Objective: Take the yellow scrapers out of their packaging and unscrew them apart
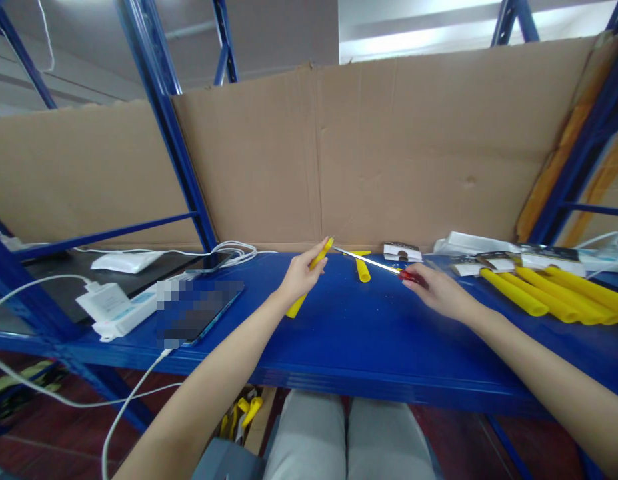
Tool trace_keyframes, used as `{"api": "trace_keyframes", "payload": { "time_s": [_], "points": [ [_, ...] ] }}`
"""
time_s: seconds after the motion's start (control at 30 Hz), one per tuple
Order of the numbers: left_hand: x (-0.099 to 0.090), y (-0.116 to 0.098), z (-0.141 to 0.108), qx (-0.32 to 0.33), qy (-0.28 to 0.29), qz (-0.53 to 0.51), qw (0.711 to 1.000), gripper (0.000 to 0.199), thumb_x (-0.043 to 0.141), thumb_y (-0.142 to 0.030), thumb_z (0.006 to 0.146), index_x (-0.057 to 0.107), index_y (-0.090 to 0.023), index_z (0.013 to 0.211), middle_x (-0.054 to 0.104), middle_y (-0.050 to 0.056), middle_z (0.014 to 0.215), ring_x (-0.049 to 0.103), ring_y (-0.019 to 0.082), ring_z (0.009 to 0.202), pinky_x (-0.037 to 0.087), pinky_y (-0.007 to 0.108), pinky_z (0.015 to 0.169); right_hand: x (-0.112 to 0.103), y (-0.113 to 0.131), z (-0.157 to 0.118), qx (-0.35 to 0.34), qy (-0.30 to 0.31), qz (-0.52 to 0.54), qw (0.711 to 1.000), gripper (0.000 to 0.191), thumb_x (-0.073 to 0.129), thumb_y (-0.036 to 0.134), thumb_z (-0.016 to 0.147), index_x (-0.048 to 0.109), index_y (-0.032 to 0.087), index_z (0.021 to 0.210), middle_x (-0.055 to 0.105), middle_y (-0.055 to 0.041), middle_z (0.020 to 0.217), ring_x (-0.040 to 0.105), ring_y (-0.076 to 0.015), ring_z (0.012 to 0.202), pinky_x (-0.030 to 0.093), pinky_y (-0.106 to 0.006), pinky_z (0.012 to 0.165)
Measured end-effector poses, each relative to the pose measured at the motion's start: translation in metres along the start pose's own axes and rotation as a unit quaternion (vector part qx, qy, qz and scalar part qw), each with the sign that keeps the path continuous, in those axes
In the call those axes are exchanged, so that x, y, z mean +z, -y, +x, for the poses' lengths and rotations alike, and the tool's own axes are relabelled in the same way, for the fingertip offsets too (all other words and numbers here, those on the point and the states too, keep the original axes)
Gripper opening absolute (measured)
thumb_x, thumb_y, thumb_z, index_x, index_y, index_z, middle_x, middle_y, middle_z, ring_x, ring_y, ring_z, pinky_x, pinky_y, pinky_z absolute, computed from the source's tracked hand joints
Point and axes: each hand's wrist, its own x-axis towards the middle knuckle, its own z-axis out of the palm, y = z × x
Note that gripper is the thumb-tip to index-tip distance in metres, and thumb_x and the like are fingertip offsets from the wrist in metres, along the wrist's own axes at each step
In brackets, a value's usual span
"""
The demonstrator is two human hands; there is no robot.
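At centre, the yellow tube (297, 306), likely light and stiff, is clasped mid-length by the left hand (299, 275), the screwdriver (371, 261) by the right hand (437, 288).

Surface: blue metal shelf (353, 340), flat, a few small specks scattered mid-area. Left part: white power strip (139, 310), charger (105, 302) plugged in at its near end; phone (201, 313) flat just beside it, white cable (161, 355) meeting its near edge. Behind these, toward the back: loops of thin white cord (239, 251). Centre rear: short yellow piece (363, 268); to its right, small black-and-white card (403, 252). Right part: several yellow tubes (559, 300) side by side, roughly parallel, black-and-white cards (553, 259) at their far ends; clear plastic packaging (481, 243) behind, contents unclear
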Motion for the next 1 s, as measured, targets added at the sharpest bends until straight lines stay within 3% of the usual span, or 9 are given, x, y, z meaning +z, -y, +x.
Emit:
{"api": "trace_keyframes", "payload": {
  "time_s": [0.17,0.33,0.57,0.77,1.0],
  "points": [
    [-0.0005,0.0006,0.0001,0.007,0.003,-0.003,1.0,0.05,0.054,-0.029,0.086,0.053,-0.019,0.135,0.067,0.009,0.12,0.062,0.009,0.057,0.056,0.025,0.064,0.0007,-0.0012,0.002,-0.027,-0.001,-0.011,1.0,0.031,0.034,0.039,0.094,0.06,0.021,0.093,0.069,-0.0112,0.086,0.065,-0.024,0.078,0.052,-0.037,0.07],
    [-0.0005,-0.0002,-0.0001,0.012,0.007,-0.006,1.0,0.05,0.055,-0.03,0.086,0.053,-0.019,0.135,0.068,0.008,0.119,0.062,0.009,0.057,0.057,0.024,0.063,-0.0001,-0.0052,0.0025,-0.027,-0.03,-0.026,0.999,0.025,0.041,0.038,0.091,0.06,0.023,0.089,0.068,-0.0094,0.083,0.065,-0.0234,0.074,0.051,-0.036,0.066],
    [-0.0004,-0.0028,-0.0002,0.017,0.016,-0.002,1.0,0.05,0.055,-0.03,0.086,0.053,-0.018,0.135,0.063,0.011,0.127,0.061,0.008,0.056,0.056,0.024,0.065,-0.0023,-0.0036,-0.0009,0.025,-0.032,-0.057,0.998,0.018,0.05,0.04,0.086,0.056,0.024,0.093,0.069,-0.0061,0.082,0.065,-0.0227,0.068,0.048,-0.033,0.057],
    [-0.0005,-0.0006,-0.0001,0.015,0.005,-0.004,1.0,0.05,0.054,-0.032,0.087,0.053,-0.018,0.135,0.063,0.01,0.127,0.061,0.008,0.057,0.056,0.024,0.065,0.0006,0.0,0.0004,-0.014,0.003,-0.013,1.0,0.029,0.037,0.042,0.093,0.058,0.022,0.091,0.068,-0.0096,0.083,0.065,-0.0229,0.074,0.052,-0.036,0.067],
    [-0.0003,-0.0023,-0.0006,0.014,0.014,-0.003,1.0,0.05,0.053,-0.031,0.087,0.053,-0.019,0.135,0.065,0.009,0.124,0.062,0.008,0.057,0.056,0.024,0.065,-0.0001,-0.0016,0.0002,-0.008,-0.006,0.0,1.0,0.019,0.047,0.04,0.087,0.055,0.023,0.086,0.066,-0.0069,0.076,0.062,-0.0211,0.064,0.048,-0.033,0.057]
  ]
}}
